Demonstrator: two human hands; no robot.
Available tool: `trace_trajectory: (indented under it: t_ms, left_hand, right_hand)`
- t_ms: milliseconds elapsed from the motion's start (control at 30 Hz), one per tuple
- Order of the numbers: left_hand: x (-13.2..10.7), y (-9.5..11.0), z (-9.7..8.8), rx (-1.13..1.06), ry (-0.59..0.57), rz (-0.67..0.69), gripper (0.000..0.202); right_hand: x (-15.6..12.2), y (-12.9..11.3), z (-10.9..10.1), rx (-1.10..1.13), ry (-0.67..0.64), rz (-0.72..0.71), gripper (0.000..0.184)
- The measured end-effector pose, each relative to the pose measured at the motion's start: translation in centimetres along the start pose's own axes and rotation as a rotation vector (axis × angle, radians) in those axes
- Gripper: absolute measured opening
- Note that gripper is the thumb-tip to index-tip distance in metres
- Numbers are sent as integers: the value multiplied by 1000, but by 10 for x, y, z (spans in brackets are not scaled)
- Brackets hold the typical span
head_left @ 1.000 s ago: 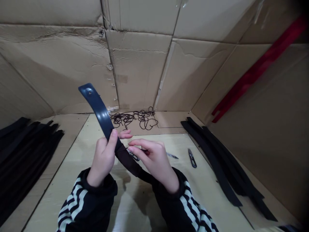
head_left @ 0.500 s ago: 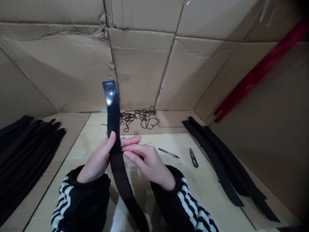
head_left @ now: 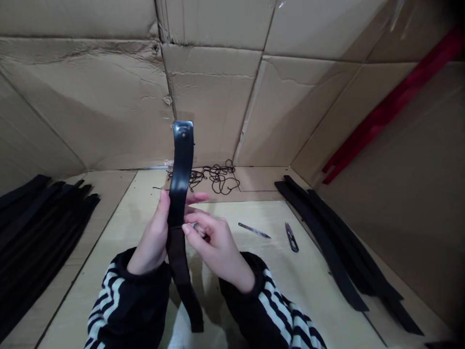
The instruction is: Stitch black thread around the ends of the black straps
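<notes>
A long black strap (head_left: pixel 178 194) stands nearly upright over the middle of the table, its glossy upper end showing a small hole. Below the glossy part, the strap turns dull brown-black and hangs down toward me. My left hand (head_left: pixel 154 237) grips it from the left, with the thumb along its edge and fingers passing behind. From the right, my right hand (head_left: pixel 218 247) pinches the strap's edge where the glossy and dull parts meet. Whether a thread or anything small sits in that pinch cannot be made out.
Dark straps (head_left: pixel 39 242) are piled at the left, and several more straps (head_left: pixel 337 247) lie at the right. Thread snips (head_left: pixel 291 237) and a thin pointed metal tool (head_left: pixel 254 230) rest right of my hands. Tangled dark cord (head_left: pixel 221 177) lies by the cardboard wall (head_left: pixel 218 106).
The strap's top has swung to the right and stands straighter, and its lower end has come into view. Both hands are still at the strap; the right has shifted slightly left.
</notes>
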State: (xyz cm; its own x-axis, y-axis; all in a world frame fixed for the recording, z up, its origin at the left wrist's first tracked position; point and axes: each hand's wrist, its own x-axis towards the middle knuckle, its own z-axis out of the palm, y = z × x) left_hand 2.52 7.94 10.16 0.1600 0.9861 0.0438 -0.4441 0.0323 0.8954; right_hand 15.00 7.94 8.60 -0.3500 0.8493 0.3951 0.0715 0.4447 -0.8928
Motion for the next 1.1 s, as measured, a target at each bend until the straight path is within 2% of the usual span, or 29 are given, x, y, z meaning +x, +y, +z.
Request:
trace_trajectory:
  t_ms: [67, 167, 267, 333, 433, 500, 533, 567, 633, 700, 733, 767, 800, 900, 967, 1033, 1100]
  left_hand:
    - [3, -3, 0, 10, 58, 70, 67]
    - [7, -8, -2, 59, 96, 57, 65]
    - [10, -17, 4, 167, 14, -25, 58]
    - [9, -27, 15, 192, -29, -57, 53]
    - [6, -41, 34, 102, 88, -13, 49]
    - [4, -46, 42, 31, 110, -87, 53]
    - [3, -46, 43, -16, 45, -169, 55]
    - [3, -46, 43, -74, -71, -269, 58]
    - [4, -44, 39, -219, -383, -460, 63]
    - [4, -43, 36, -327, -629, -564, 68]
    - [4, -43, 36, -330, -670, -571, 70]
    - [3, -43, 37, -286, -645, -547, 71]
    - [2, -44, 39, -194, -561, -494, 69]
    - [-3, -47, 47, 191, -153, -209, 51]
    - [-5, -50, 51, 318, 19, -66, 47]
    - [-6, -53, 54, 310, 72, -64, 57]
    - [-6, -54, 56, 255, 71, -132, 63]
  right_hand:
    - [-1, 0, -1, 18, 54, 14, 16]
    - [-1, -1, -6, 62, 199, 31, 18]
    - [-2, -2, -13, 56, 401, 39, 16]
    - [-3, -3, -17, 35, 500, 43, 17]
    - [-6, -4, -25, 5, 515, 42, 19]
    - [-6, -5, -33, -37, 489, 45, 18]
    - [-6, -7, -37, -37, 451, 66, 21]
    - [-6, -8, -42, -17, 387, 103, 26]
    - [-5, -11, -51, 70, 210, 175, 28]
    - [-4, -14, -56, 140, 106, 197, 27]
    - [-3, -15, -57, 145, 119, 188, 28]
    - [-3, -16, -57, 136, 168, 175, 29]
    - [-3, -16, -57, 117, 233, 167, 31]
    - [-4, -17, -53, -68, 452, 100, 34]
    - [-6, -17, -51, -244, 524, 19, 32]
    - [-8, -16, -50, -329, 490, -30, 25]
    - [-10, -15, -49, -303, 415, -22, 23]
